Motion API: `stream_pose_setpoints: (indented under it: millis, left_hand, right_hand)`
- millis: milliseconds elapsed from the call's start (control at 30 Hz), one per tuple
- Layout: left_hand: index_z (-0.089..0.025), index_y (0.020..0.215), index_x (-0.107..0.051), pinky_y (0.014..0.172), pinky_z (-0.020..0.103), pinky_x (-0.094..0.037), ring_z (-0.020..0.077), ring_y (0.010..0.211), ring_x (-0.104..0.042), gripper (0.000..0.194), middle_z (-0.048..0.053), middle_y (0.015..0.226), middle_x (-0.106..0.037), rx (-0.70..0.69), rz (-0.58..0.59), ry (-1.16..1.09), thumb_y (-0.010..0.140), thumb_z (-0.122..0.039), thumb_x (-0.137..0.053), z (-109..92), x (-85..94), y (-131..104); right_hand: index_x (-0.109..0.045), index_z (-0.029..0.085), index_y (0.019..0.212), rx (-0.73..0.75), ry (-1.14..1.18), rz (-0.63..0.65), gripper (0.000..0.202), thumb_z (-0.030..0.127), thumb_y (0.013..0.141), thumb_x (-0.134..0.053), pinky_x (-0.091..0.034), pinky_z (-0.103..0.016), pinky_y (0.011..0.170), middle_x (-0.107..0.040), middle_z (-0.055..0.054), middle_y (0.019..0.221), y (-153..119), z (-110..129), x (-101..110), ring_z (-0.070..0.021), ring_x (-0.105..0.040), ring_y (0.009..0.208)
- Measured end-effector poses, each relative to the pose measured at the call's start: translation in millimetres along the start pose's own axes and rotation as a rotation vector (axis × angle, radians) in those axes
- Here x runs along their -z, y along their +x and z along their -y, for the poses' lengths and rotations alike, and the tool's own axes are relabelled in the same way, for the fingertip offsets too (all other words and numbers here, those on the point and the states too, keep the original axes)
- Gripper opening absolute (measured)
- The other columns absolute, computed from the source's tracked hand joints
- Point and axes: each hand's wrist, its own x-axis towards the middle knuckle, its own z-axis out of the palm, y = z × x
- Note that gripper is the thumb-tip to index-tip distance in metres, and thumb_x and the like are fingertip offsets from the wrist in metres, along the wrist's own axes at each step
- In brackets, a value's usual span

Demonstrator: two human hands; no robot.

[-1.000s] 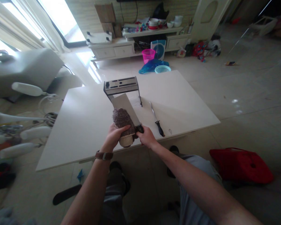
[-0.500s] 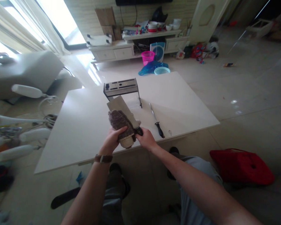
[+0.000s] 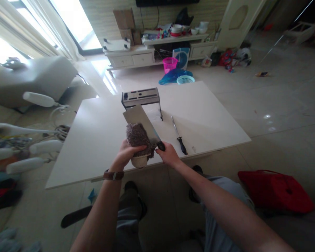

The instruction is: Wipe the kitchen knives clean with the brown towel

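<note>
Here: cleaver in right hand | fuzzy item in left hand

Your left hand grips a fuzzy brown cloth above the white surface, while your right hand holds a broad knife by its black handle, the blade partly behind the cloth. A metal frame stands beyond; a sharpening rod lies near your right hand.
</note>
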Motion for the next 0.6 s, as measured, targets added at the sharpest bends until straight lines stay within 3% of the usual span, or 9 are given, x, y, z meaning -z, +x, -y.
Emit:
stream_pose_setpoints:
  millis: [167,333,467,600]
  left_hand:
    - [-0.01,0.1,-0.075,0.073,0.037,-0.065,0.0276,0.077,-0.076,0.061,0.013,0.092,-0.079,-0.012,-0.041,-0.034,0.043,-0.009,-0.096,-3.7,14.6,0.8]
    - [-0.011,0.11,-0.072,0.08,0.042,-0.065,0.0286,0.084,-0.077,0.061,0.014,0.098,-0.079,0.005,-0.021,-0.189,0.053,-0.016,-0.094,6.6,4.4,0.4]
    - [-0.011,0.102,-0.073,0.084,0.038,-0.065,0.0261,0.086,-0.077,0.051,0.012,0.099,-0.079,-0.002,-0.111,-0.27,0.055,-0.012,-0.092,14.6,-5.8,4.6]
    - [-0.011,0.099,-0.072,0.08,0.038,-0.065,0.0234,0.079,-0.076,0.046,0.011,0.097,-0.079,0.011,-0.168,-0.325,0.056,-0.009,-0.089,12.5,-2.8,9.9]
  right_hand:
    - [-0.06,0.019,0.073,0.041,-0.078,-0.031,0.007,0.025,0.075,-0.059,-0.033,-0.024,0.061,-0.051,0.005,0.063,1.0,1.1,3.9,-0.0124,-0.046,0.064]
    - [-0.064,0.018,0.077,0.045,-0.089,0.023,0.01,0.027,0.078,-0.06,-0.033,-0.024,0.062,-0.056,0.003,0.067,-1.1,-5.5,-1.4,-0.0132,-0.048,0.066]
    - [-0.069,0.017,0.083,0.052,-0.11,0.061,0.012,0.024,0.079,-0.059,-0.037,-0.024,0.066,-0.063,0.001,0.073,-2.9,-6.4,-4.9,-0.0144,-0.053,0.07]
    - [-0.069,0.019,0.082,0.054,-0.158,0.072,0.01,0.023,0.079,-0.06,-0.036,-0.024,0.065,-0.062,0.002,0.07,-2.2,0.1,-3.0,-0.0144,-0.052,0.068]
